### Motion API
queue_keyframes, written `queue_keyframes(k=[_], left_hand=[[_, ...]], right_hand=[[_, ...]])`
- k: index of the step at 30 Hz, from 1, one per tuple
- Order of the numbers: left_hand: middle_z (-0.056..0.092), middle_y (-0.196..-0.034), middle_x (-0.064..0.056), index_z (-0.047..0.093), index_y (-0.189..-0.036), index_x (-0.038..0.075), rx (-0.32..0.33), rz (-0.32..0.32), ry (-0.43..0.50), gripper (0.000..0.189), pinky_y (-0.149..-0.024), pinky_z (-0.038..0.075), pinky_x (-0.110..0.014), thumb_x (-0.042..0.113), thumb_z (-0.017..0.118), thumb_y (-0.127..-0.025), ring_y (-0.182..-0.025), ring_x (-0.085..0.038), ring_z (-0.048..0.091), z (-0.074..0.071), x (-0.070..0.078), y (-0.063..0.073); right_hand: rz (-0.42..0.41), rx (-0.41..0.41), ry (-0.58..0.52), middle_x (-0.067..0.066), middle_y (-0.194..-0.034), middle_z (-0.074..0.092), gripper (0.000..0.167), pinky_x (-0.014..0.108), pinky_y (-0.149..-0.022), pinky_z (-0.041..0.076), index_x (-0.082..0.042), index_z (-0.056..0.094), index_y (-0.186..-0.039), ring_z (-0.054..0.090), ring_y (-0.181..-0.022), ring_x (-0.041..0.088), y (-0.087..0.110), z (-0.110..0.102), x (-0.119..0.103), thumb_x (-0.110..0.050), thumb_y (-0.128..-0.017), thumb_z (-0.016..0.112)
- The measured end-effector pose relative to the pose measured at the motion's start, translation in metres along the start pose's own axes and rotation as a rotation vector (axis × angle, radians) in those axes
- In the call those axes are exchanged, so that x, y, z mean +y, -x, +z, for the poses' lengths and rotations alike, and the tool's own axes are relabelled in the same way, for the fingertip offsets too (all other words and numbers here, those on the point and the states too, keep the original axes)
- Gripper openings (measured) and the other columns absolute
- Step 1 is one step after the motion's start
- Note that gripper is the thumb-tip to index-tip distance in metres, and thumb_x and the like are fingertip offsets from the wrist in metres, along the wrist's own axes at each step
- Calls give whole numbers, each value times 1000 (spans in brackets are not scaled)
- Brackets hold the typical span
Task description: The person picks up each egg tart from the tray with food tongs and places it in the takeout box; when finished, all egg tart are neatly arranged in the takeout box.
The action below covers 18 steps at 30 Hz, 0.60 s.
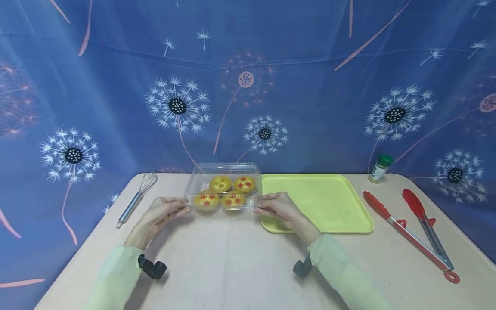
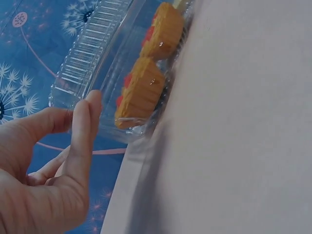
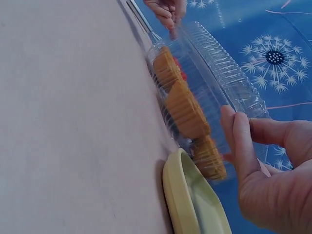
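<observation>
A clear plastic clamshell box (image 1: 198, 174) stands at the far middle of the table. Inside it are several small yellow tarts (image 1: 221, 184), some dotted with red pieces. My left hand (image 1: 164, 212) pinches the box's near left corner between thumb and fingers. At the opposite near corner, my right hand (image 1: 286, 211) pinches the plastic the same way. Both wrist views show the fingertips at the edge of the ribbed lid (image 2: 87, 58), with the tarts' fluted sides lower down behind the clear wall.
Right of the box lies a yellow tray (image 1: 317, 202), partly under my right hand. A whisk (image 1: 137, 198) lies at the left. Red-tipped tongs (image 1: 416, 234) lie at the right, near a green-capped seasoning jar (image 1: 380, 168). Patterned blue cloth (image 1: 310, 107) hangs behind the table.
</observation>
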<state>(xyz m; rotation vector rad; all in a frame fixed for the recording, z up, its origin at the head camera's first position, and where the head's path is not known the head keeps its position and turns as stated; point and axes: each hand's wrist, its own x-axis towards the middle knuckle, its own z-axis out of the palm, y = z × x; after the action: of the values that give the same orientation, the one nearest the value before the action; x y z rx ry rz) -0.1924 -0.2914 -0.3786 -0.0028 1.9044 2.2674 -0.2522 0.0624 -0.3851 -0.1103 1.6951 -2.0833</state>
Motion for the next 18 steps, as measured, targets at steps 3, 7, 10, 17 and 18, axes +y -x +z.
queue_keyframes(k=[3, 7, 10, 17, 18], left_hand=[[72, -98, -19, 41, -127, -28, 23, 17, 2, 38, -88, 60, -26, -10, 52, -95, -86, -15, 72, 2, -3, 1], [73, -92, -13, 41, -126, -28, 48, 23, 26, 38, -86, 60, -25, -13, 51, -94, -84, -16, 72, 5, -5, 1], [72, -92, -12, 38, -128, -29, 45, 26, 24, 40, -87, 60, -25, -12, 50, -94, -84, -15, 72, 6, -5, 0], [72, -94, -10, 33, -131, -30, 41, 27, -17, 43, -88, 60, -25, -9, 49, -96, -85, -13, 72, 6, -8, 2], [72, -93, -8, 32, -131, -30, 47, 23, -23, 44, -88, 60, -24, -8, 49, -97, -85, -12, 72, 5, -9, 4]], right_hand=[[3, 15, 2, 37, -111, 61, 45, 20, -77, 61, 23, 41, -132, 73, -75, 20, 1, 0, 1, 13, -91, 55], [4, 30, 6, 36, -106, 62, 46, 19, -75, 61, 22, 41, -132, 73, -72, 18, 4, 0, 2, 14, -90, 55], [-2, 41, 10, 38, -107, 61, 46, 18, -74, 61, 22, 41, -132, 73, -71, 18, 5, 0, 1, 15, -89, 56], [13, 25, 25, 27, -98, 66, 44, 19, -77, 61, 22, 42, -132, 73, -74, 18, 7, 0, 5, 12, -91, 56], [19, 17, 31, 25, -96, 67, 43, 19, -77, 61, 21, 43, -132, 73, -75, 18, 7, 0, 7, 10, -92, 56]])
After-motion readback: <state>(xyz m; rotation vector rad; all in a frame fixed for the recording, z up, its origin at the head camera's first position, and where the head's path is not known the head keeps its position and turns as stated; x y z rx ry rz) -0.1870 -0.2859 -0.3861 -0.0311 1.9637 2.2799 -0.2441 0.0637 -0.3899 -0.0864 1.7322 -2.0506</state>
